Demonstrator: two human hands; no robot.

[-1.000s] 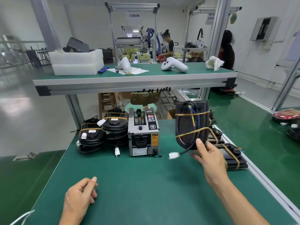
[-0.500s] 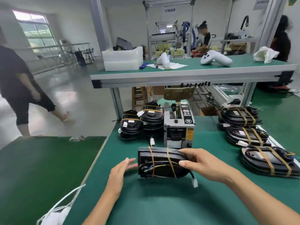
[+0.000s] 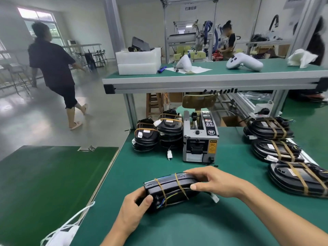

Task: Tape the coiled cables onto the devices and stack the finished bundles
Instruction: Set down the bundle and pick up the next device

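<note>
A black device point(image 3: 170, 188) with a coiled cable held under two brown tape bands lies tilted over the green table, near the front. My left hand point(image 3: 134, 208) grips its left end, thumb on the near face. My right hand point(image 3: 214, 181) holds its right end, fingers curled over the top edge. A white plug point(image 3: 214, 198) hangs below my right hand. Two stacks of taped bundles point(image 3: 159, 133) stand left of the grey tape dispenser point(image 3: 200, 137). Three more taped devices point(image 3: 276, 148) lie in a row at the right.
A raised shelf point(image 3: 213, 80) spans the back with white foam boxes point(image 3: 138, 62), a white controller point(image 3: 245, 63) and a cloth. A second green table point(image 3: 44, 183) sits at the left. A person walks across the floor at the far left.
The device has tipped from upright toward flat and come closer to me. My left hand, which touched its end with straight fingers, now grips it. The passer-by has walked farther away.
</note>
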